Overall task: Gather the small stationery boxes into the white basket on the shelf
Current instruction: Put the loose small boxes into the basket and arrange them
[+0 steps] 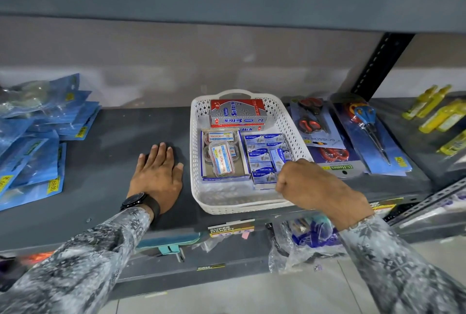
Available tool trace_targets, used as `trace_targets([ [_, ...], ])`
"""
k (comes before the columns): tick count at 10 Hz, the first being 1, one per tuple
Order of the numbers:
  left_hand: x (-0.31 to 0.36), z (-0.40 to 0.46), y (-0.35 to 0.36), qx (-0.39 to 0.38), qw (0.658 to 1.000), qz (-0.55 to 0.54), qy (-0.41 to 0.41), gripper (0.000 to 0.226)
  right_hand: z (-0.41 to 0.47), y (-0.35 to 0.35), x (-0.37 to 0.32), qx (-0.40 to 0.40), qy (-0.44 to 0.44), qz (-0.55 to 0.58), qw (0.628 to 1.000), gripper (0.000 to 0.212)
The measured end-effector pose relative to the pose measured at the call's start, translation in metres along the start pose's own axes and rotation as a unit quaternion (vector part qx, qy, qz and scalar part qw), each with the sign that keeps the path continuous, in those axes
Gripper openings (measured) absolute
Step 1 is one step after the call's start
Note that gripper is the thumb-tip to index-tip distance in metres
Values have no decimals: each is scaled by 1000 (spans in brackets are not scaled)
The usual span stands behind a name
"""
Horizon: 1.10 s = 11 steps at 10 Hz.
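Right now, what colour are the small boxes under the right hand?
Blue and white small boxes, clearest in the head view.

Even, fairly bright indoor light falls from above and in front; the dark grey metal shelf (pixel 106 162) shows soft sheen and faint shadows. Glare glints on the blue plastic packets (pixel 37 137) at left. Wide-angle bending curves the edges, where the patterned sleeves (pixel 75 271) blur.

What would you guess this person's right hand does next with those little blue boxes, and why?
Probably it lets go and draws back. The right hand is curled over the near right corner of the white basket, fingers down among the small blue boxes, which already lie packed in rows. The left hand rests flat and empty on the shelf, with no loose boxes visible nearby.
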<state>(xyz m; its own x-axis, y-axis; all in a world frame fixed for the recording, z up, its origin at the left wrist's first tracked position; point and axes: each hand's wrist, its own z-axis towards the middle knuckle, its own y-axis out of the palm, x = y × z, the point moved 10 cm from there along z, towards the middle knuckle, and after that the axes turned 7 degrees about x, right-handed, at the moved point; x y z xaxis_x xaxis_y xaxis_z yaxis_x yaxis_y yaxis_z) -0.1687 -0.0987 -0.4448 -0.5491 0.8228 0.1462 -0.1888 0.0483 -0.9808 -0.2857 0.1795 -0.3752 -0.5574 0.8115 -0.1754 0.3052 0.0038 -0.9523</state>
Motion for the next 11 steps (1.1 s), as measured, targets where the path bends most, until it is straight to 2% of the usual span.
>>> trace_targets([
  [7, 1, -1, -1, 4, 1000, -13, -6, 66, 11, -13, -11, 43, 23, 6, 999, 33],
  [8, 0, 0, -1, 5, 1000, -11, -7, 66, 17, -23, -26, 105, 16, 68, 992, 33],
  [9, 0, 0, -1, 4, 1000, -11, -4, 66, 22, -30, -50, 159, -32, 125, 979, 37],
  [10, -1, 0, 0, 3, 1000, -11, -5, 67, 25, -35, -103, 210, -190, 53, 958, 64],
  [11, -1, 0, 1, 1, 1000, -10, -6, 69, 27, -32, -127, 223, -283, -23, 932, 76],
])
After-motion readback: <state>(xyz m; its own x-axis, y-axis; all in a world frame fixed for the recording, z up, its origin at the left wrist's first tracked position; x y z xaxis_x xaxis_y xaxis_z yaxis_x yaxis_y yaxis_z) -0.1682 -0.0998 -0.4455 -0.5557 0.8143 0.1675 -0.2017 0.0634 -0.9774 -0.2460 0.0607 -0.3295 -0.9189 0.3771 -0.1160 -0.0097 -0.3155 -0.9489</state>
